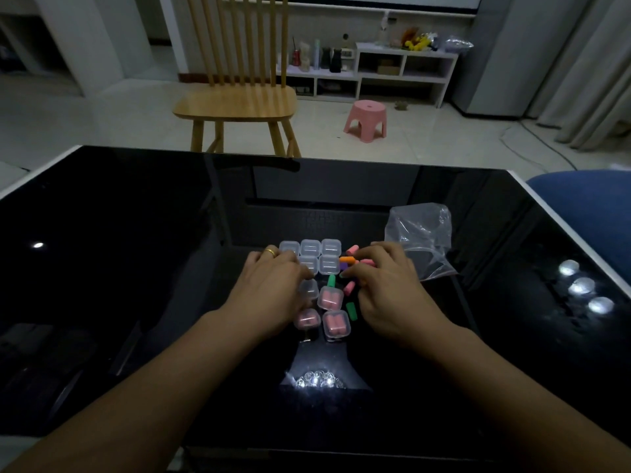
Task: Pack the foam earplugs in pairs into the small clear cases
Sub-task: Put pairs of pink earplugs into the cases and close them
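Observation:
Several small clear cases (320, 256) lie in a cluster on the black glass table (136, 268). Three nearer cases (330, 298) hold pink earplugs. Loose foam earplugs (348, 259) in pink, orange, green and purple lie to the right of the cases. My left hand (273, 288), with a ring, rests palm down over the left cases and hides some of them. My right hand (386, 285) lies over the loose earplugs, fingertips touching a green earplug (331, 280). Whether it pinches one is hidden.
A crumpled clear plastic bag (421, 238) lies just right of my right hand. A wooden chair (239, 97) stands beyond the table's far edge, and a pink stool (366, 120) sits on the floor. A blue seat (587, 213) touches the table's right side.

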